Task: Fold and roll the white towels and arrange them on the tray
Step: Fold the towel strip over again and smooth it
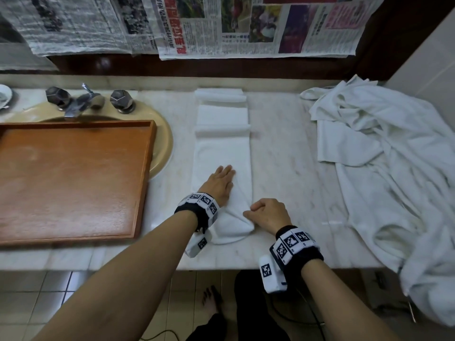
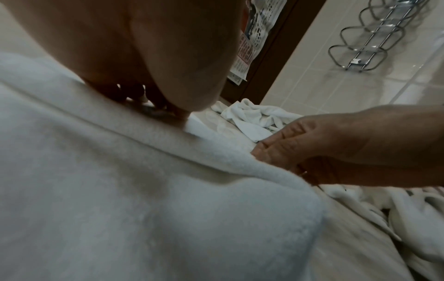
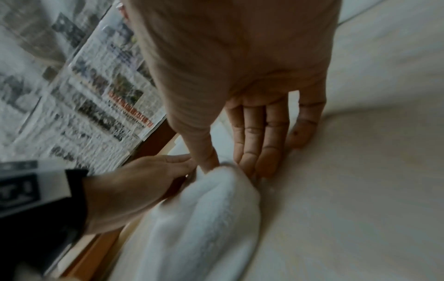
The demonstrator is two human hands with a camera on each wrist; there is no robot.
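While the left hand [image 1: 220, 182] lies flat with straight fingers on the long folded towel [image 1: 222, 156], the right hand [image 1: 267, 214] pinches the towel's near right corner between thumb and curled fingers, the corner folded over on a slant toward the left wrist. The right wrist view shows that thumb [image 3: 206, 152] and fingers [image 3: 250, 144] closing narrowly on the fluffy fold. One towel is being worked; it runs away from the person down the middle of the marble counter [image 1: 283, 148], with two raised creases across its far end. One heap of loose white towels [image 1: 384, 153] lies to the right, well apart from the strip and spilling over the counter's edge; how many it holds cannot be told. One wooden tray [image 1: 73, 178] sits to the left, over the sink [image 1: 162, 134], bare inside. Two knobs flank one tap [image 1: 81, 102]. Newspaper sheets [image 1: 246, 25] hang on the wall behind.
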